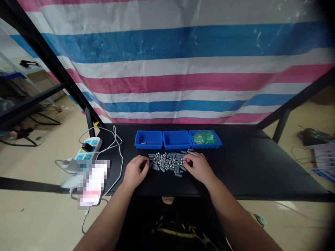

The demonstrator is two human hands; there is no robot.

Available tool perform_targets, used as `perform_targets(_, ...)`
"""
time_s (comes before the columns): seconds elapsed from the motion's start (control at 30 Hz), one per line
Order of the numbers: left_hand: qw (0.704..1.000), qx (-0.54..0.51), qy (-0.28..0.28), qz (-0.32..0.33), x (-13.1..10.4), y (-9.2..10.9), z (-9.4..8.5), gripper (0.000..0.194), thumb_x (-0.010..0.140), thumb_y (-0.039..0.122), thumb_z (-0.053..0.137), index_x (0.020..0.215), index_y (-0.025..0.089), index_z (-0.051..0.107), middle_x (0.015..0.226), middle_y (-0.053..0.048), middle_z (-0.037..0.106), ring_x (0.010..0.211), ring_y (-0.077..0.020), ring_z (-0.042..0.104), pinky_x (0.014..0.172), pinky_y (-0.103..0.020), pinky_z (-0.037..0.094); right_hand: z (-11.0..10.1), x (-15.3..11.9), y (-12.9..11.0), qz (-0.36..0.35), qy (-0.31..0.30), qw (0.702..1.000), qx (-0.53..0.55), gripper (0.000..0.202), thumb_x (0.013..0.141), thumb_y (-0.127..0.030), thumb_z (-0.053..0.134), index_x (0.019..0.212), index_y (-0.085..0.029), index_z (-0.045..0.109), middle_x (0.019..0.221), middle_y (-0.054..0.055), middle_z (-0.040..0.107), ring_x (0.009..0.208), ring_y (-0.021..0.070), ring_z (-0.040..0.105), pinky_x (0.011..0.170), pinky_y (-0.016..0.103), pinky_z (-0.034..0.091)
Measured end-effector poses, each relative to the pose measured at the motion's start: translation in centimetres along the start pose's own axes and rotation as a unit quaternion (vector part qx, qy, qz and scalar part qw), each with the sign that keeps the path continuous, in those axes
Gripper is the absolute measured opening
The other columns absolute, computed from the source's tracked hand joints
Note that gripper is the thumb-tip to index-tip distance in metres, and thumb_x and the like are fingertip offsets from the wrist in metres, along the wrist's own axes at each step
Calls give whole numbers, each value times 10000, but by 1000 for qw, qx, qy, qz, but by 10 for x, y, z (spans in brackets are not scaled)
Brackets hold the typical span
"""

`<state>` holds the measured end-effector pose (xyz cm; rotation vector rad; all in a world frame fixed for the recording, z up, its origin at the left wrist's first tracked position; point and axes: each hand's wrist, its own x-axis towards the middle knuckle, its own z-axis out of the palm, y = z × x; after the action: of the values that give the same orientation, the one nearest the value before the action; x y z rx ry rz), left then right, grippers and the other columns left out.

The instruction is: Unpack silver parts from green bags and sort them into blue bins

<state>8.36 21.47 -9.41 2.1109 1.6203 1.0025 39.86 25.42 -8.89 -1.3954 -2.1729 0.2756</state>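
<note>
Grey metallic cylinders [170, 161] lie piled between your left hand [135, 170] and right hand [199, 166] on the tabletop [251, 164].
Both curl narrowly, any hold unclear; expect light, stiff, slippery cylinders, probably best pinched mid-length.

small parts [170, 161] look shiny and metallic — the bins [177, 140], smooth plastic.
</note>
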Motion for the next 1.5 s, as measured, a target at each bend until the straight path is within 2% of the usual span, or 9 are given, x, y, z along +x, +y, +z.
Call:
perform_targets(0.13,1000,-9,-19,-15,1,0,3,125,939,260,548,973,231,665,854,-27,666,761,-173,620,695,-298,472,-4,9,3,3,33,995,95,96,845,-219,591,870,-220,684,703,2,640,640,162,589,654,286,451)
perform_targets(0.23,999,-13,-26,-29,3,1,4,120,921,267,565,969,235,671,803,-18,660,707,-170,618,653,-292,473,-3,28,5,26,100,985,138,96,852,-271,617,891,-218,687,696,0,662,584,150,579,604,275,464)
perform_targets(0.4,999,11,-30,4,-2,9,-2,183,864,290,615,1036,238,650,920,-46,646,818,-195,641,730,-312,504,4,61,0,42,163,981,98,144,829,-252,626,946,-213,700,788,28,724,671,182,614,680,311,494)
perform_targets(0.57,999,38,-33,4,-12,12,-4,250,818,291,660,1058,238,613,948,-51,632,915,-235,626,812,-357,508,10,53,-2,13,205,977,53,89,831,-212,601,862,-218,683,775,27,686,700,196,577,732,337,476)
perform_targets(0.73,998,49,-32,-9,-10,6,2,298,836,281,662,1123,231,601,968,-54,644,941,-243,621,830,-370,512,9,35,4,0,218,974,62,79,837,-198,584,816,-219,657,700,11,610,700,192,558,755,337,467)
perform_targets(0.93,997,72,-31,-21,-5,5,6,357,980,300,507,1330,257,564,1156,-85,619,1061,-236,625,899,-377,511,15,30,3,18,210,973,91,64,830,-218,592,818,-221,655,648,-3,570,637,174,522,697,320,459)
perform_targets(1.03,995,88,-38,3,-5,7,5,339,964,312,542,1292,256,604,1128,-83,627,1029,-241,631,916,-391,506,19,30,3,18,194,974,112,62,836,-225,589,820,-226,649,609,-22,527,601,159,502,651,298,442)
perform_targets(1.2,997,59,-37,14,-8,3,6,180,947,265,564,1101,228,651,907,-49,656,905,-225,632,858,-384,513,21,29,5,22,173,975,137,61,857,-240,579,832,-229,633,575,-44,468,552,141,474,612,278,430)
perform_targets(1.5,999,47,7,6,-12,-3,10,163,998,260,496,1050,232,647,1024,-73,684,992,-240,638,897,-400,520,19,28,3,18,154,975,158,72,863,-256,572,822,-229,625,559,-56,450,512,123,455,572,256,413)
